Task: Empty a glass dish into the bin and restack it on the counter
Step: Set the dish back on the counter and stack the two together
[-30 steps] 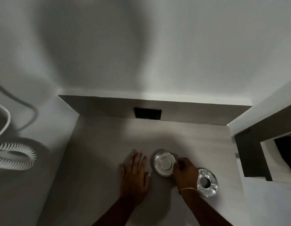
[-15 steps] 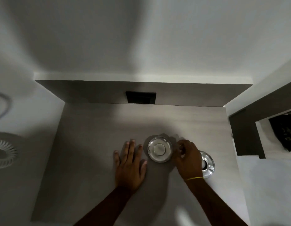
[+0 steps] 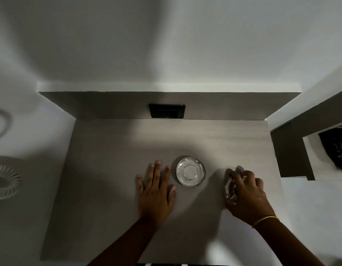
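A round clear glass dish (image 3: 190, 171) with a pale centre sits on the grey counter (image 3: 112, 169), with neither hand touching it. My left hand (image 3: 156, 191) lies flat on the counter just left of it, fingers spread. A second glass dish (image 3: 228, 189) stands to the right, mostly covered by my right hand (image 3: 247, 192), whose fingers curl over its rim. A yellow band circles my right wrist. No bin is in view.
A black socket plate (image 3: 166, 110) is set in the dark back panel. A coiled white cord (image 3: 5, 181) lies at the far left. At the right, a dark ledge (image 3: 289, 150) borders the counter, with a black object (image 3: 337, 146) beyond it.
My right hand has left the middle dish and moved right, onto the second dish. The left hand stays flat on the counter. The view has shifted slightly.
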